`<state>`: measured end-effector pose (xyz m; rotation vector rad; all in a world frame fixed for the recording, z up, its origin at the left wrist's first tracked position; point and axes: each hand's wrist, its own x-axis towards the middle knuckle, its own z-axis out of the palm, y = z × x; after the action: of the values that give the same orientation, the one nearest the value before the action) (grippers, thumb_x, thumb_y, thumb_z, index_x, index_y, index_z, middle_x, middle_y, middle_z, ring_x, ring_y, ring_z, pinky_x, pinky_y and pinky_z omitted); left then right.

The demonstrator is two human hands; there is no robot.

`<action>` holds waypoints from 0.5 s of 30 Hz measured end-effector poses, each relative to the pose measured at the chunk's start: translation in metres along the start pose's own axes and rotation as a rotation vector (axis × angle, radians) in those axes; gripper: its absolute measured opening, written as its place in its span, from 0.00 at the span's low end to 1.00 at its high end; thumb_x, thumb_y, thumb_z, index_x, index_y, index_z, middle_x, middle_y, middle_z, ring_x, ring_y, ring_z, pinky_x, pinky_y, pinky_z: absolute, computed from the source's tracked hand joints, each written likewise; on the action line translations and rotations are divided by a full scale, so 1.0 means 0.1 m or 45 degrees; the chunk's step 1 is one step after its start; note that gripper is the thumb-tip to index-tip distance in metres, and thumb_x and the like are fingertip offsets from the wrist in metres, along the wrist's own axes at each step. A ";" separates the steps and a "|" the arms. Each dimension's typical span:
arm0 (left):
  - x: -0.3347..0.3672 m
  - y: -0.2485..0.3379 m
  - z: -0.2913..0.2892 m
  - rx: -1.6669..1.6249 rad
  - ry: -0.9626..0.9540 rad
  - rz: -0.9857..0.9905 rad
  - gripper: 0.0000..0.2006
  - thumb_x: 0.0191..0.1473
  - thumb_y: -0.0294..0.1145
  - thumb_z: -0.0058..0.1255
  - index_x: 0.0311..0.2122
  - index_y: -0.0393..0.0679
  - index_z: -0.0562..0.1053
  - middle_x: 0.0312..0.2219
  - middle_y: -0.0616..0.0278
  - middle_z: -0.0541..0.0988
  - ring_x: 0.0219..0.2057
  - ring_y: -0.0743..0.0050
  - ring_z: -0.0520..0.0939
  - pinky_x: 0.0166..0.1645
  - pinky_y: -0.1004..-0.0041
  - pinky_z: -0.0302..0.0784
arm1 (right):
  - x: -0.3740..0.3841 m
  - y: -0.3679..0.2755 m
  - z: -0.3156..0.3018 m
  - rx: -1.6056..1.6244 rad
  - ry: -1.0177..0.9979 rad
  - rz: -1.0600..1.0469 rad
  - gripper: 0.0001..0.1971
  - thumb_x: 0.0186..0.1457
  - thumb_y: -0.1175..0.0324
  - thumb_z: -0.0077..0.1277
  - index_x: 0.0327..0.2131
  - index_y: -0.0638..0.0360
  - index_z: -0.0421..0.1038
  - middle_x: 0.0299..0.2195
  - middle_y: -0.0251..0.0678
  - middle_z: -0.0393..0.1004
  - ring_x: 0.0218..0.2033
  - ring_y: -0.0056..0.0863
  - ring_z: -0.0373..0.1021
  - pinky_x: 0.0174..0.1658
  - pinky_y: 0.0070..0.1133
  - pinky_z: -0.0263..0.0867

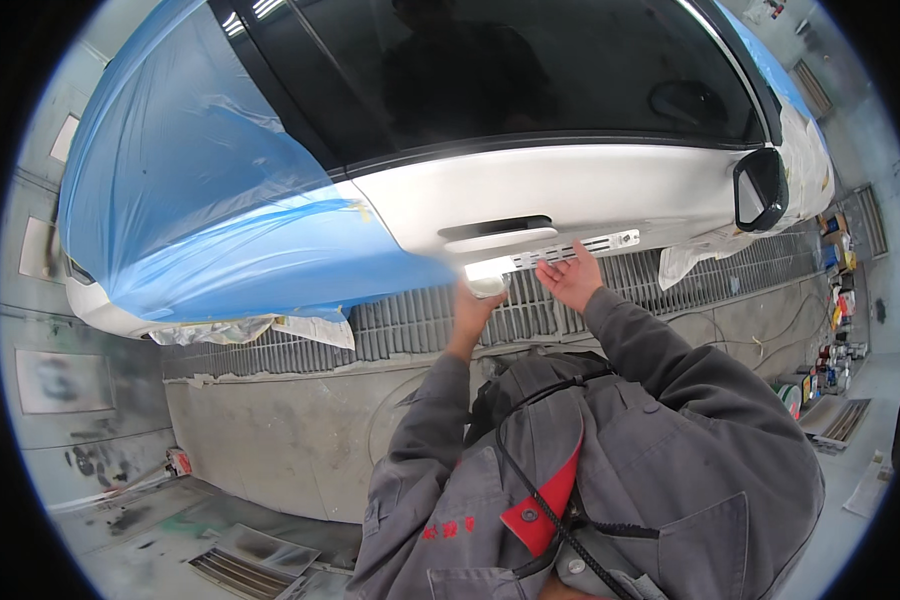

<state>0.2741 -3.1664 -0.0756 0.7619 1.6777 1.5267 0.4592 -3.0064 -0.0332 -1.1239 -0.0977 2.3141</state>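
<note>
Below the white car door (pixel 570 190), along its lower edge, both hands work at a pale trim strip (pixel 560 255) with a row of slots. The left hand (pixel 473 305) reaches up to the strip's left end, its fingers curled around something pale there; whether that is the end of the strip or a cloth or pad, I cannot tell. The right hand (pixel 573 280) sits just right of it, palm turned up and fingers spread loosely, their tips touching the underside of the strip and gripping nothing. Blue masking film (pixel 200 200) covers the rear body panel to the left, and a black door mirror (pixel 760 188) hangs at the right. A metal floor grating (pixel 410 325) runs beneath the car. By the look of it, the strip is being seated or checked against the door edge. A next move would call for steady support from the open right hand while the left presses or slides along, keeping the strip level with the sill.
</note>
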 end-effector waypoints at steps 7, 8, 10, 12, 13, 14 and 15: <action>-0.12 0.01 0.23 -0.020 0.054 -0.070 0.36 0.43 0.26 0.75 0.58 0.38 0.70 0.49 0.60 0.80 0.50 0.73 0.79 0.56 0.71 0.75 | -0.01 -0.15 -0.14 -0.046 0.028 0.023 0.28 0.71 0.45 0.44 0.58 0.61 0.62 0.54 0.43 0.70 0.54 0.42 0.70 0.61 0.40 0.68; -0.12 0.03 0.25 -0.040 0.046 -0.109 0.36 0.42 0.27 0.75 0.58 0.39 0.70 0.49 0.61 0.80 0.50 0.74 0.79 0.57 0.71 0.75 | -0.02 -0.17 -0.16 -0.039 0.027 0.026 0.28 0.71 0.45 0.44 0.58 0.61 0.62 0.54 0.43 0.70 0.54 0.42 0.70 0.62 0.40 0.67; -0.13 0.07 0.28 -0.078 0.047 -0.109 0.36 0.43 0.26 0.74 0.58 0.39 0.70 0.49 0.61 0.80 0.50 0.74 0.79 0.56 0.71 0.75 | -0.04 -0.20 -0.16 -0.014 -0.010 0.040 0.27 0.72 0.46 0.43 0.57 0.62 0.63 0.52 0.42 0.70 0.54 0.43 0.70 0.62 0.41 0.67; -0.14 0.14 0.28 -0.070 0.075 -0.107 0.35 0.43 0.25 0.74 0.58 0.39 0.70 0.49 0.61 0.80 0.50 0.74 0.79 0.56 0.71 0.75 | -0.06 -0.21 -0.11 -0.014 -0.089 0.052 0.34 0.71 0.47 0.44 0.67 0.62 0.50 0.65 0.45 0.58 0.61 0.47 0.65 0.66 0.42 0.62; -0.14 0.19 0.27 -0.061 0.100 -0.096 0.35 0.44 0.25 0.73 0.58 0.39 0.70 0.49 0.61 0.80 0.50 0.74 0.79 0.56 0.71 0.75 | -0.07 -0.21 -0.07 -0.010 -0.106 0.052 0.39 0.71 0.47 0.44 0.72 0.63 0.43 0.72 0.47 0.52 0.64 0.49 0.63 0.68 0.43 0.60; -0.13 0.23 0.25 -0.050 0.124 -0.051 0.34 0.44 0.24 0.72 0.58 0.39 0.70 0.49 0.61 0.80 0.50 0.74 0.79 0.56 0.71 0.75 | -0.07 -0.21 0.00 -0.028 -0.121 0.041 0.43 0.71 0.46 0.44 0.74 0.62 0.36 0.74 0.47 0.47 0.65 0.50 0.62 0.68 0.43 0.61; -0.12 0.28 0.22 -0.052 0.123 -0.045 0.34 0.45 0.24 0.72 0.58 0.39 0.69 0.49 0.61 0.80 0.50 0.74 0.79 0.56 0.71 0.75 | -0.08 -0.20 0.07 -0.036 -0.137 0.038 0.36 0.71 0.46 0.44 0.68 0.62 0.46 0.66 0.45 0.55 0.61 0.47 0.65 0.66 0.42 0.64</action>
<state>0.2974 -3.1606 -0.0470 0.6433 1.7158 1.5905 0.4672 -2.9926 -0.0176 -1.0204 -0.1554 2.4061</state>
